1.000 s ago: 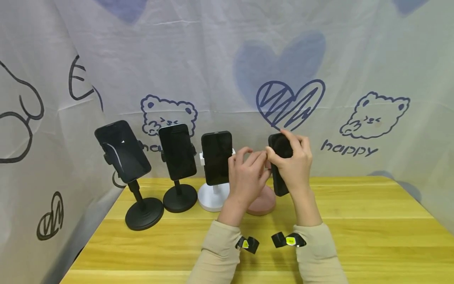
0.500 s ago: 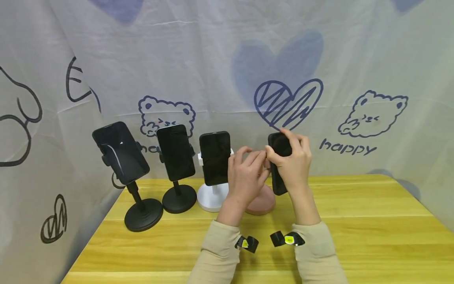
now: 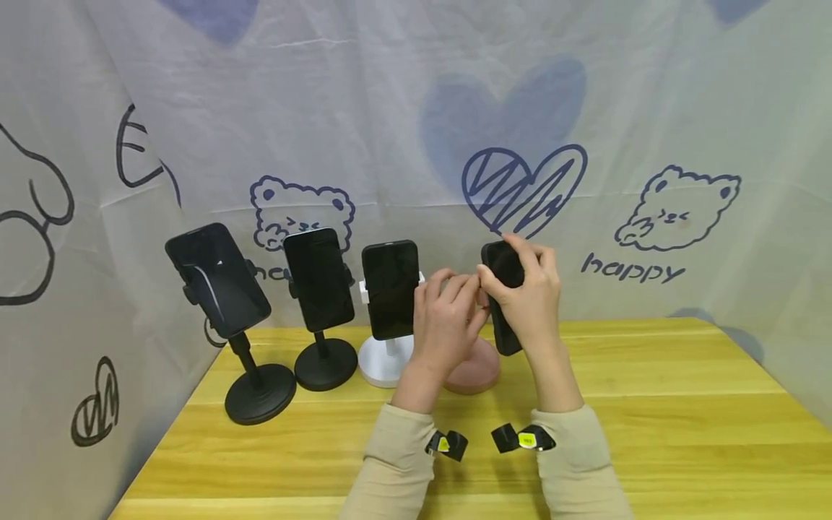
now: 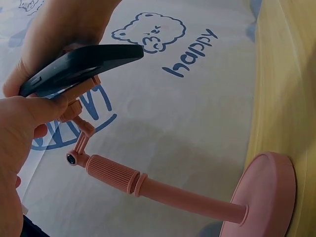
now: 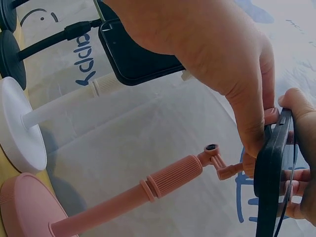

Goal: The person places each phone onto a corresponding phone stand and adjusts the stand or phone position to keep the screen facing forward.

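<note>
My right hand (image 3: 529, 289) grips a black smartphone (image 3: 509, 336) by its edges, thumb on the near side and fingers over the far side. Beside it, my left hand (image 3: 448, 318) pinches the clamp (image 4: 79, 90) at the head of a pink phone stand (image 3: 474, 368). From the left wrist the phone (image 4: 84, 64) appears tilted, close over that clamp, with the left thumb at its lower edge. A ribbed pink stem (image 5: 175, 175) runs from the round base to the jointed head. In the head view the left hand hides most of this head.
To the left, three stands hold dark phones: a tall black stand (image 3: 260, 393), a shorter black stand (image 3: 326, 365) and a white stand (image 3: 383, 361), close beside my left hand. All stand on a wooden table (image 3: 650, 419). A printed white curtain (image 3: 390, 130) hangs right behind.
The right hand and the phone have shifted slightly left, nearer the left hand. Both grips look the same, and the head view has drifted a little.
</note>
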A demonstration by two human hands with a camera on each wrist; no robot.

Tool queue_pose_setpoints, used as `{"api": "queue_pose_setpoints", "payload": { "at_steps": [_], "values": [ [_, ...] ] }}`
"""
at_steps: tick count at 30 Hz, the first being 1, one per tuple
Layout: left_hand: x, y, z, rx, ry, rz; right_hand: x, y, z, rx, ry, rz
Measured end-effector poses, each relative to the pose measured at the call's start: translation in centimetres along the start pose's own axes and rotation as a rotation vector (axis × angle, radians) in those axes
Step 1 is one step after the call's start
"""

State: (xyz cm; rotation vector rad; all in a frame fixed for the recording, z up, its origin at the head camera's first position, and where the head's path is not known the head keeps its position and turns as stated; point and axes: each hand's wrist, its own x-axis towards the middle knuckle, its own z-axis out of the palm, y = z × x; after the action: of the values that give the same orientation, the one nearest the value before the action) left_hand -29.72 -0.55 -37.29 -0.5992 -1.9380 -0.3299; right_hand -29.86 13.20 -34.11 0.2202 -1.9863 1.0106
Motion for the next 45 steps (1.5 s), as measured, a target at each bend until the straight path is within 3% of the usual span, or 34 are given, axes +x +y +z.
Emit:
{"api": "queue_pose_setpoints", "payload": {
  "at_steps": [7, 18, 29, 36, 45],
  "values": [
    [-0.13, -0.10, 0.10, -0.014, -0.002, -0.002, -0.14, -0.16, 0.22, 0.016, -0.012, -0.004],
    [-0.02, -0.04, 0.18, -0.013, 0.026, 0.040, -0.14, 0.69, 0.51, 0.011, 0.076, -0.113],
    [0.08, -0.19, 0.10, -0.059, 0.035, 0.053, -0.16, 0.66, 0.32, -0.004, 0.044, -0.081],
    [0.20, -0.35, -0.06, -0.048, -0.005, 0.033, -0.28, 0.43, 0.59, 0.007, 0.048, -0.088],
    [0.51, 0.11, 0.08, -0.053, -0.004, 0.005, -0.22, 0.32, 0.50, 0.019, 0.053, -0.083]
  ]
}}
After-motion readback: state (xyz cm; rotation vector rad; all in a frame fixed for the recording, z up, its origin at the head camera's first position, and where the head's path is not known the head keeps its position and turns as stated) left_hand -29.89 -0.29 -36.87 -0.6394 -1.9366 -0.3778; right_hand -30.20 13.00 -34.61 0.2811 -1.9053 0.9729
